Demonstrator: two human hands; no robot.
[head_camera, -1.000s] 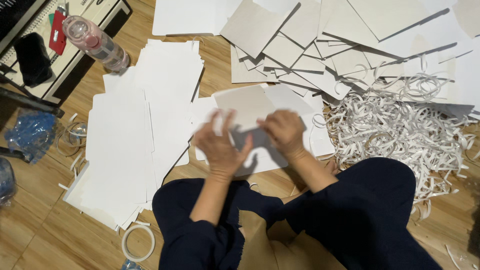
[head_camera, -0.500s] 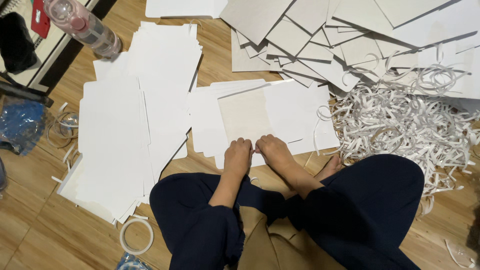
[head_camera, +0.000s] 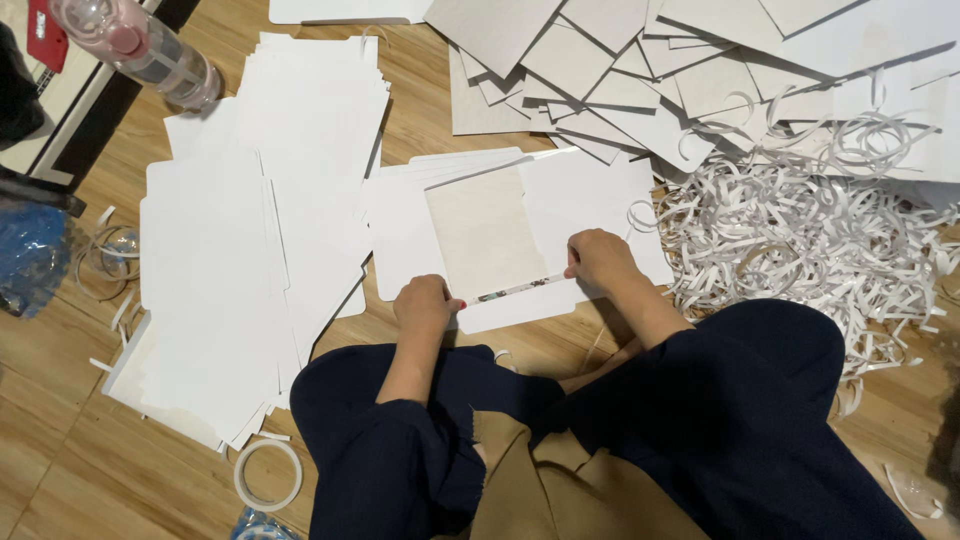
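Note:
A white folded card blank (head_camera: 590, 200) with a beige inner panel (head_camera: 485, 235) lies on the wooden floor in front of my knees. A thin strip of tape (head_camera: 515, 290) runs along its lower flap. My left hand (head_camera: 428, 305) pinches the strip's left end at the card's lower edge. My right hand (head_camera: 600, 260) pinches the right end, fingers pressed on the card. The strip is stretched straight between the two hands.
A broad stack of white card blanks (head_camera: 230, 290) lies to the left. A heap of curled white paper strips (head_camera: 800, 240) lies to the right, grey-white boards (head_camera: 620, 70) beyond. A plastic bottle (head_camera: 150, 50), a tape roll (head_camera: 268, 473) and a blue bag (head_camera: 30, 255) lie around.
My hands dropped from over the card's middle to its lower edge, met there, then drew apart sideways with the strip stretched between them.

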